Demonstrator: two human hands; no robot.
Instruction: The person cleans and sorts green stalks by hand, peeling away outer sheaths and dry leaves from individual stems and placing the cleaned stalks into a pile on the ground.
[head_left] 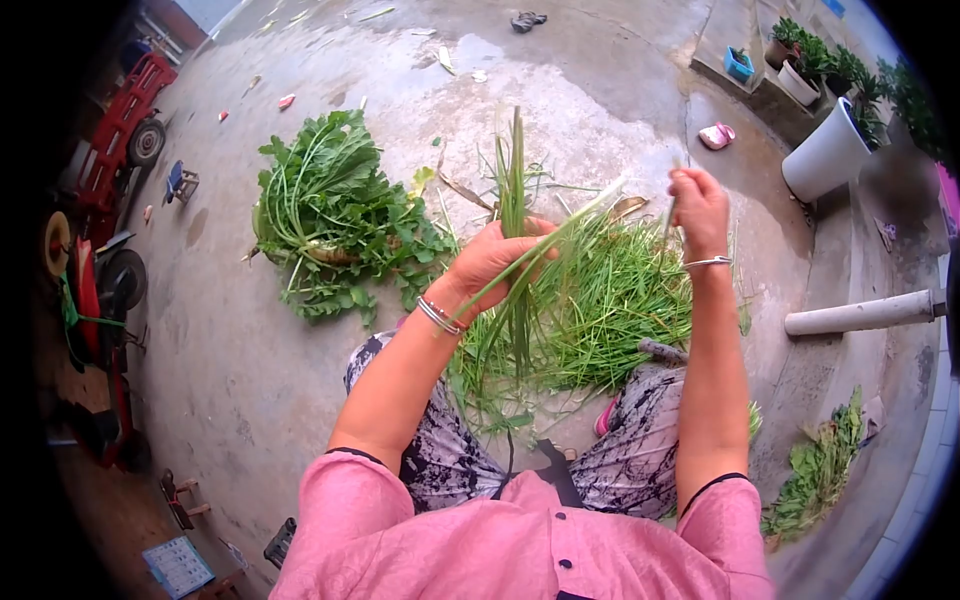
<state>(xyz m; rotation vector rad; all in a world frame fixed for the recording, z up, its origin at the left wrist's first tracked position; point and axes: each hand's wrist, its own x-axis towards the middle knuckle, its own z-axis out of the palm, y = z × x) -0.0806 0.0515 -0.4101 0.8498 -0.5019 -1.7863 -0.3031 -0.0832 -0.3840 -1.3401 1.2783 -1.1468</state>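
My left hand [492, 262] is closed around a bunch of garlic chives [515, 185], long flat green leaves that stand nearly upright. A stalk with a pale end [600, 200] slants out of the same hand toward the right. Raised at the right, my right hand [700, 212] has its fingers pinched together. A thin strand seems to hang from it, too blurred to name. Below both hands a loose heap of the same green leaves [630, 310] lies on the ground between my knees.
Left of the heap lies a pile of leafy radish greens [325, 210]. Potted plants [825, 150], a pink shoe [716, 136] and a white pipe [860, 313] are at the right. Wilted leaves [820, 465] lie lower right. A red cart [115, 150] stands far left.
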